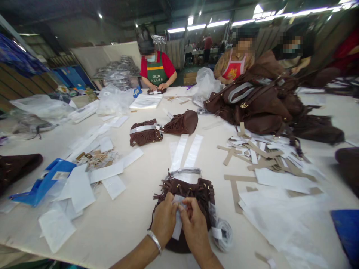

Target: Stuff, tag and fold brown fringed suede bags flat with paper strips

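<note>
A dark brown fringed bag (179, 185) with gold eyelets lies on the table in front of me. Over its front, my left hand (165, 215) and my right hand (193, 220) meet, both with fingers pinched on a strip of white paper (177, 228). A silver bracelet circles my left wrist. The bag's handle (186, 172) stands out at the top in pale wrapping. Beside the bag's lower right lies a coiled, plastic-wrapped strap (223, 234). Two white strips (193, 151) lie just beyond the bag.
A blue tape dispenser (53, 179) and white sheets (81, 188) lie left. Cardboard and paper strips (260, 153) cover the right, below a heap of brown bags (260, 101). Two fringed bags (181, 123) lie ahead. Co-workers (158, 69) work across the table.
</note>
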`<state>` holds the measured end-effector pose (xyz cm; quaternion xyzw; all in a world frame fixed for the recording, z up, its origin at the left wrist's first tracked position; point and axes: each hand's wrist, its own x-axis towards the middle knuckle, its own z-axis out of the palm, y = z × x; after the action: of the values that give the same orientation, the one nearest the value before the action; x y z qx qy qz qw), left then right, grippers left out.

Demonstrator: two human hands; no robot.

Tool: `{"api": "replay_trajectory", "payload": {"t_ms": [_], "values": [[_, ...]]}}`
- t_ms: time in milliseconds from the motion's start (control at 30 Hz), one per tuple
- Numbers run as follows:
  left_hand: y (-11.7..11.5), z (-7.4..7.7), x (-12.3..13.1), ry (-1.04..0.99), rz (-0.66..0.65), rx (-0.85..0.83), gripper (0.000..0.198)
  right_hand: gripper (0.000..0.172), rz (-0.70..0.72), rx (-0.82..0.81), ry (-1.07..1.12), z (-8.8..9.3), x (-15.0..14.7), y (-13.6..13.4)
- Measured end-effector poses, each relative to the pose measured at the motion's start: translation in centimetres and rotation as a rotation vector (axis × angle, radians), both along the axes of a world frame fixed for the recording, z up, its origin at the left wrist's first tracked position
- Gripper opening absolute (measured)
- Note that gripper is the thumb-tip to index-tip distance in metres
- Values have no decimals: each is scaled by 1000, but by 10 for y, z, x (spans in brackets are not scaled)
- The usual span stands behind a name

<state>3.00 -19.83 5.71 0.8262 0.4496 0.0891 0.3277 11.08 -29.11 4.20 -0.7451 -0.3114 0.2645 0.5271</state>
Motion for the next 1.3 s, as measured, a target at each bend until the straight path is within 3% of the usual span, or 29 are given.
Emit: {"api": "replay_trajectory", "payload": {"t_ms": [133,267,467,667,867,1067,1167,1300], "values": [[-5,6,1,330,-192,222,12,27,26,50,157,-2,0,1],[-14,14,5,450,-289,363,13,35,71,68,368,4,6,-1],[-30,23,9,446,-288,422,19,38,99,61,362,10,15,-4],[-44,15,3,213,-245,492,35,29,96,41,144,3,22,-1],[-39,13,-5,-60,-178,295,35,29,158,-13,275,0,27,1],[-30,15,-4,-396,157,-283,16,28,162,28,262,3,28,2],[-33,12,-7,-420,174,-282,10,28,178,29,274,1,29,1],[-41,8,-14,-348,122,-236,17,27,197,19,286,-1,30,1]]}}
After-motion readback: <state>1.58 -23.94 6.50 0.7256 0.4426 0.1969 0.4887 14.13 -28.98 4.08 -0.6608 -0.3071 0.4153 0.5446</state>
